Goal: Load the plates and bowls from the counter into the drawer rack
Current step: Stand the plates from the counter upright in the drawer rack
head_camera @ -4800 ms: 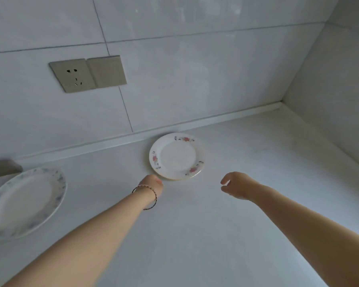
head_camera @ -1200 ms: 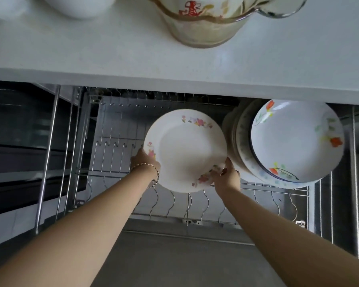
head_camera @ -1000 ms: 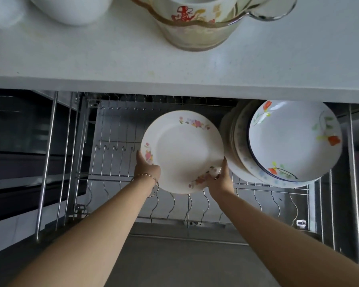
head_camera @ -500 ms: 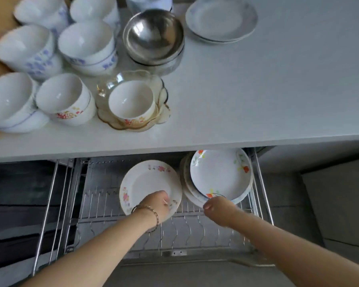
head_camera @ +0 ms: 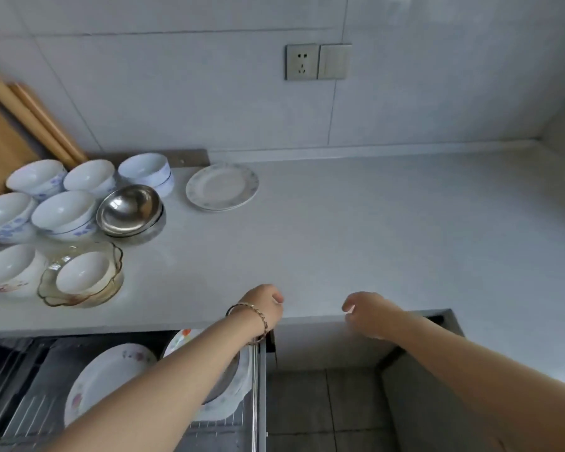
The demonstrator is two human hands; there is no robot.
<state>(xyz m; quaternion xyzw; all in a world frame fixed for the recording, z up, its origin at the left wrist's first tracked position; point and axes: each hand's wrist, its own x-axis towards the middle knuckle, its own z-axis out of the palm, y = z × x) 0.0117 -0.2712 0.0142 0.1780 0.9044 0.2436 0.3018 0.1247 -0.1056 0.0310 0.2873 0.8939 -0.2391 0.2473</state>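
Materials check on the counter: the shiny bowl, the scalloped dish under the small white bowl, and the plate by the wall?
Shiny bowl: looks like polished stainless steel, with grey mirror-like reflections inside.
Scalloped dish: likely amber-tinted glass, see-through at its wavy rim.
Plate: probably glazed ceramic, white and opaque, with a faint floral border and a soft sheen.

Both forearms (head_camera: 163,386) are bare as far as the view shows them. The left hand (head_camera: 268,305) has a thin bracelet (head_camera: 257,316) at the wrist, a slim twisted band, pale with darker links. The right hand (head_camera: 369,313) and its wrist are bare.
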